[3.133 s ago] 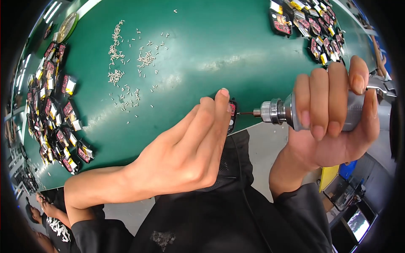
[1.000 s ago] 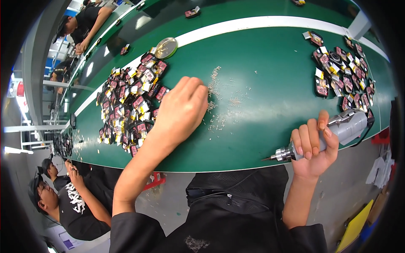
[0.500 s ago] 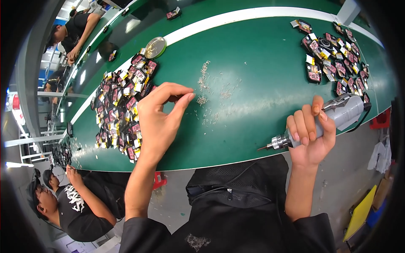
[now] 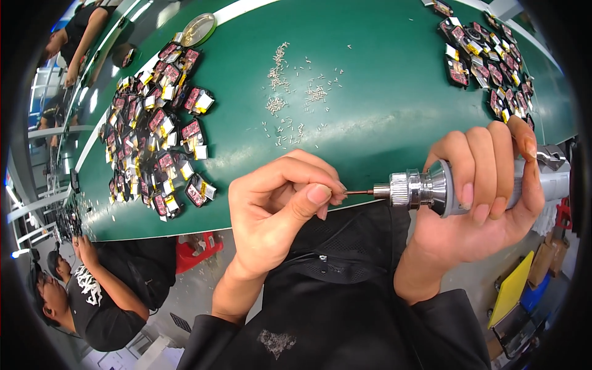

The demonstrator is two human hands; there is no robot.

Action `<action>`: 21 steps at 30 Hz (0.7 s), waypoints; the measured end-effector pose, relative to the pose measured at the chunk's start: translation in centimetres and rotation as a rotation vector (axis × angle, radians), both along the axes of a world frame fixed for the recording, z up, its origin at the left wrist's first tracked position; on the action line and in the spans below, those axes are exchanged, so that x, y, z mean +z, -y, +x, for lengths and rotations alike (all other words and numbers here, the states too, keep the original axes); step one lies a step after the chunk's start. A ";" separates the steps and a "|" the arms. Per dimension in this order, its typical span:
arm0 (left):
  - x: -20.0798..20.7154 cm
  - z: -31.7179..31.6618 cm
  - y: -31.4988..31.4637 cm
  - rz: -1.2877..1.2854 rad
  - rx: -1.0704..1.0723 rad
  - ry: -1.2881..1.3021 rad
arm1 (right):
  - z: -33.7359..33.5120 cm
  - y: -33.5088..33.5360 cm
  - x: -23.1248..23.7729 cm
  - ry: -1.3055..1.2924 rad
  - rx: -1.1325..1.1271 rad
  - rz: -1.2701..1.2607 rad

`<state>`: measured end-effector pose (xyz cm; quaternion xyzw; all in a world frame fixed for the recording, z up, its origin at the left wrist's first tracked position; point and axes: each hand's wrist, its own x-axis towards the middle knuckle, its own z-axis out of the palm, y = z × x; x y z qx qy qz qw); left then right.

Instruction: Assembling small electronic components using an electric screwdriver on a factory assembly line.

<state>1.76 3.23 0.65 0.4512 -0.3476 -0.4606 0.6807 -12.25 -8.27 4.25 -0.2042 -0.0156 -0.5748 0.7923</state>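
Screwdriver (image 4: 431, 188), a silver powered one, sits clenched in my right hand (image 4: 487, 197) at the counter (image 4: 382, 111) edge, its bit meeting my left hand (image 4: 277, 203), whose pinched fingertips hide whatever they hold, while loose screws (image 4: 290, 92) and both piles of small parts (image 4: 160, 129) lie unworked, so I judge most remains.

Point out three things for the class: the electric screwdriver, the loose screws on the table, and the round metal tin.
electric screwdriver (image 4: 425, 188), head view, on its silver chuck collar.
loose screws (image 4: 275, 105), head view, on a dense cluster of the scatter.
round metal tin (image 4: 198, 28), head view, on its shiny lid.
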 end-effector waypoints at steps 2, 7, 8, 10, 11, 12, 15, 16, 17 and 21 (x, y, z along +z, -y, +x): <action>0.0 -0.2 -0.1 -0.007 -0.004 -0.039 | 0.2 -0.2 0.0 0.004 -0.017 0.001; -0.2 -0.6 -0.2 -0.011 -0.005 -0.075 | 0.3 -0.4 -0.3 -0.034 0.012 -0.017; -0.2 -0.6 -0.2 -0.009 -0.007 -0.077 | 0.3 -0.4 -0.3 -0.036 0.010 -0.015; -0.3 -0.5 -0.1 -0.006 -0.020 -0.064 | 0.2 -0.5 -0.3 -0.021 0.020 -0.022; -0.3 -0.5 -0.1 -0.005 -0.021 -0.065 | 0.2 -0.4 -0.3 -0.023 0.019 -0.021; -0.3 -0.4 -0.1 -0.002 -0.037 -0.083 | 0.0 -0.4 -0.3 -0.033 0.025 -0.028; -0.3 -0.4 0.1 0.000 -0.070 -0.131 | 0.0 -0.3 -0.2 -0.037 0.033 -0.029; -0.3 -0.4 0.1 -0.002 -0.085 -0.158 | 0.0 -0.4 -0.2 -0.028 0.036 -0.025; -0.2 -0.4 0.1 0.000 -0.086 -0.160 | 0.0 -0.4 -0.2 -0.029 0.035 -0.022; 0.1 -1.0 0.1 0.053 0.019 0.148 | -0.4 -0.6 0.0 -0.097 0.021 -0.086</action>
